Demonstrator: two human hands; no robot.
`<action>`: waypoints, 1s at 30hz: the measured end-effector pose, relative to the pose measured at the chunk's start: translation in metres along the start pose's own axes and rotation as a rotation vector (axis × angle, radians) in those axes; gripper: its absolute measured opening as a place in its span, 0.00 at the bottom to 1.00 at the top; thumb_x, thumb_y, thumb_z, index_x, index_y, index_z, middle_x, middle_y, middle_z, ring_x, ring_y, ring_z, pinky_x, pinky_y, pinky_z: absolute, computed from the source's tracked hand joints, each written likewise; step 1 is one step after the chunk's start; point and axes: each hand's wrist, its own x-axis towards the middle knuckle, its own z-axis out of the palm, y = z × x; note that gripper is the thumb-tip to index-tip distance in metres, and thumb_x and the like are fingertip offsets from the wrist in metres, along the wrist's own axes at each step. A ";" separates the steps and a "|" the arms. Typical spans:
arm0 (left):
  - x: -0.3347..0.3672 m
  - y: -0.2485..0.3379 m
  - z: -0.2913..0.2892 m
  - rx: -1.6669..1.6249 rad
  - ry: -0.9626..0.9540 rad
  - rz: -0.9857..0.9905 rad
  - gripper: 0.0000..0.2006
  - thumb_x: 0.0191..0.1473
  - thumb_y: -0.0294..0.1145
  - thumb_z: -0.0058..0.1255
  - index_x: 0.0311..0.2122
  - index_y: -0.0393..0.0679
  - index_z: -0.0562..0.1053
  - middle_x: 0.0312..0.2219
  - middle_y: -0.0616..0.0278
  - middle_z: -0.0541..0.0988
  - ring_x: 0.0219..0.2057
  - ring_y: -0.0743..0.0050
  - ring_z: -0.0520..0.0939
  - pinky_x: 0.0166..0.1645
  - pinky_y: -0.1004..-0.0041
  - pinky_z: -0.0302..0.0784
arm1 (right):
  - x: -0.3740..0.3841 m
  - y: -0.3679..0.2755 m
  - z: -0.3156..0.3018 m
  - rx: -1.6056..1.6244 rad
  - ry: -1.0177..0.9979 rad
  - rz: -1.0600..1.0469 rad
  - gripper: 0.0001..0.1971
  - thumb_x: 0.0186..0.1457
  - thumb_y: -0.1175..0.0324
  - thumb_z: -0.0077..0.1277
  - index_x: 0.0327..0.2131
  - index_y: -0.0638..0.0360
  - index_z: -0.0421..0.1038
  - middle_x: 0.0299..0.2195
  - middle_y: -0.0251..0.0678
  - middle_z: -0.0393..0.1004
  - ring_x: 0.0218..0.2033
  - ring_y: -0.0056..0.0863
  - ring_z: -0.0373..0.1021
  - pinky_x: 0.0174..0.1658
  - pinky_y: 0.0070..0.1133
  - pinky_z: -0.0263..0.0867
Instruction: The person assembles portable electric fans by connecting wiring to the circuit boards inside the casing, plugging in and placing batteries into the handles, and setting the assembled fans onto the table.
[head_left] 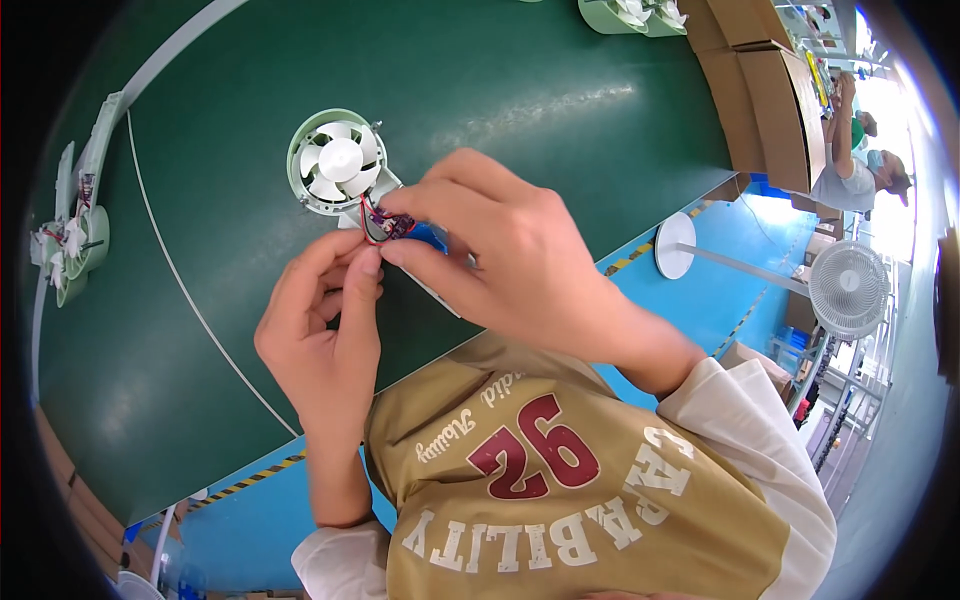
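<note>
A pale green handheld fan (340, 160) with white blades lies on the green table, its open handle shell (440, 298) running toward me, partly covered by my right hand. Between thumb and index finger my right hand (510, 240) grips a small dark circuit board (394, 227). Thin red and dark wires (366, 222) link the board to the fan head. My left hand (325, 310) is closed, with thumb and index fingertip pinching the wires at the board's lower edge. Under my right fingers shows a blue part (430, 237), perhaps a battery; most of it is hidden.
Another opened fan (75, 245) with exposed wiring sits at the left table edge. More pale green fan heads (630, 14) stand at the far edge. Cardboard boxes (775, 110) line the far right. A white pedestal fan (848, 290) and a masked person (865, 175) are off to the right.
</note>
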 end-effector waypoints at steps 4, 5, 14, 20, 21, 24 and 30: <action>0.005 0.003 0.002 -0.087 -0.028 -0.053 0.06 0.58 0.21 0.55 0.41 0.33 0.77 0.32 0.62 0.80 0.30 0.81 0.81 0.34 0.80 0.81 | 0.002 0.008 0.004 -0.021 0.012 -0.090 0.08 0.50 0.77 0.60 0.36 0.61 0.78 0.30 0.35 0.72 0.19 0.27 0.69 0.22 0.21 0.66; 0.006 0.004 0.002 -0.084 -0.026 -0.053 0.06 0.58 0.21 0.55 0.41 0.33 0.77 0.32 0.62 0.80 0.30 0.81 0.81 0.34 0.80 0.81 | 0.002 0.009 0.005 -0.006 0.018 -0.089 0.07 0.50 0.77 0.60 0.35 0.60 0.79 0.29 0.35 0.72 0.20 0.28 0.70 0.22 0.22 0.66; 0.016 0.004 0.001 -0.195 -0.038 -0.151 0.05 0.58 0.21 0.55 0.39 0.33 0.74 0.29 0.62 0.80 0.27 0.82 0.81 0.30 0.82 0.79 | 0.012 0.012 0.002 -0.069 -0.040 -0.165 0.05 0.48 0.77 0.60 0.31 0.58 0.78 0.28 0.34 0.72 0.20 0.32 0.70 0.24 0.24 0.67; 0.022 0.000 0.000 -0.323 -0.102 -0.248 0.06 0.60 0.24 0.54 0.39 0.32 0.73 0.28 0.61 0.80 0.26 0.79 0.82 0.28 0.80 0.79 | 0.018 0.007 0.006 -0.033 -0.082 -0.113 0.03 0.48 0.79 0.55 0.27 0.59 0.73 0.26 0.34 0.70 0.18 0.31 0.67 0.21 0.24 0.64; 0.023 0.001 -0.001 -0.336 -0.102 -0.283 0.07 0.60 0.25 0.54 0.38 0.32 0.73 0.28 0.60 0.80 0.26 0.79 0.82 0.27 0.80 0.79 | 0.019 0.007 0.006 -0.027 -0.100 -0.111 0.04 0.48 0.80 0.54 0.26 0.59 0.72 0.25 0.34 0.70 0.17 0.31 0.66 0.21 0.24 0.63; 0.027 0.006 -0.002 -0.322 -0.115 -0.337 0.07 0.60 0.27 0.55 0.37 0.32 0.74 0.27 0.60 0.80 0.23 0.79 0.81 0.25 0.81 0.78 | 0.021 0.007 0.005 -0.004 -0.128 -0.091 0.04 0.47 0.80 0.54 0.27 0.60 0.71 0.25 0.35 0.70 0.17 0.30 0.66 0.21 0.24 0.63; 0.034 0.015 0.004 -0.149 -0.076 -0.351 0.08 0.57 0.29 0.57 0.34 0.34 0.75 0.22 0.63 0.79 0.17 0.84 0.77 0.19 0.83 0.71 | 0.020 0.010 0.007 -0.005 -0.125 -0.029 0.03 0.48 0.79 0.56 0.28 0.61 0.73 0.24 0.35 0.70 0.18 0.27 0.68 0.22 0.23 0.64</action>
